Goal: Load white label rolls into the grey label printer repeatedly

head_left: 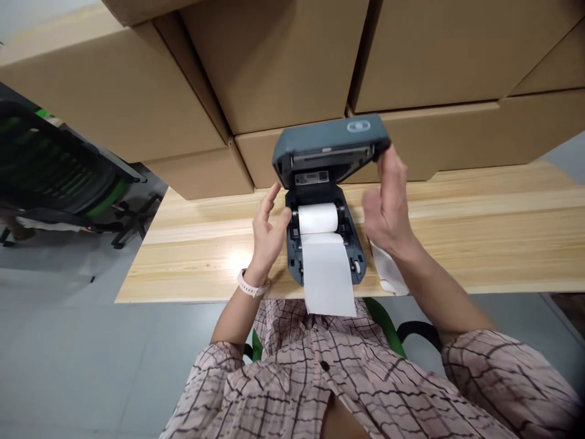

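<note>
A dark grey label printer [359,256] sits on the wooden table in front of me with its lid [329,133] raised. Inside lies a white paper roll [319,218], held at both ends by black holders. A strip of label paper [328,277] runs from it over the printer's front and past the table edge. My right hand [388,204] is at the lid's right corner, its fingers bent and gripping there. Beside the printer's left side, my left hand [269,231] has its fingers apart, the thumb close to the roll holder; whether it touches cannot be made out.
Stacked cardboard boxes [278,67] line the back of the table [192,244]. A piece of white paper [388,271] lies right of the printer, partly under my right forearm. A black and green office chair [59,164] stands at the left on the grey floor.
</note>
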`<state>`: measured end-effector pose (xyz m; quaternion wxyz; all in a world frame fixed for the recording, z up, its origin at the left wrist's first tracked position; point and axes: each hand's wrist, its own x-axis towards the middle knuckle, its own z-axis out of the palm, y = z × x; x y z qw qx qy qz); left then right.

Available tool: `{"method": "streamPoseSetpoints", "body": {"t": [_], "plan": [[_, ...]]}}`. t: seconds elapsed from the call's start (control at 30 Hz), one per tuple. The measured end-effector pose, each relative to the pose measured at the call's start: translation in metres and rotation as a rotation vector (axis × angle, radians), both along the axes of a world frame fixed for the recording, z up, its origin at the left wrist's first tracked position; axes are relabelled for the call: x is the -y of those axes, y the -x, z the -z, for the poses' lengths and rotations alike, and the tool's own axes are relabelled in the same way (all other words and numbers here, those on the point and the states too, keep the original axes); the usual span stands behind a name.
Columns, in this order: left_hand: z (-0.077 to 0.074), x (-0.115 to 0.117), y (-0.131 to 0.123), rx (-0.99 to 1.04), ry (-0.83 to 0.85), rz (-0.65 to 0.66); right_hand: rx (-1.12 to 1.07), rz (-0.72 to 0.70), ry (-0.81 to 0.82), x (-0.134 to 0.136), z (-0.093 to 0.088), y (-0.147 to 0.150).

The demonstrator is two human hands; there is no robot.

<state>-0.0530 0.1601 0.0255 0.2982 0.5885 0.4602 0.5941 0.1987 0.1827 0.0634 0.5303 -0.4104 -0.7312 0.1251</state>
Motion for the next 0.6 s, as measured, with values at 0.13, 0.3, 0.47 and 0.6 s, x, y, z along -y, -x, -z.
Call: {"method": "streamPoseSetpoints", "body": {"t": [0.13,0.3,0.47,0.6], "plan": [[0.010,-0.015,0.007,-0.008,0.276,0.187,0.189,0.144,-0.069,-0.051,-0.021,0.009],[0.012,-0.006,0.008,-0.055,0.376,0.307,0.359,0.179,0.050,-0.087,-0.039,0.012],[0.013,-0.005,0.006,-0.083,0.341,0.281,0.402,0.273,0.113,-0.059,-0.049,0.008],[0.013,-0.004,0.001,-0.160,0.339,0.186,0.573,0.120,0.166,-0.027,-0.041,0.008]]}}
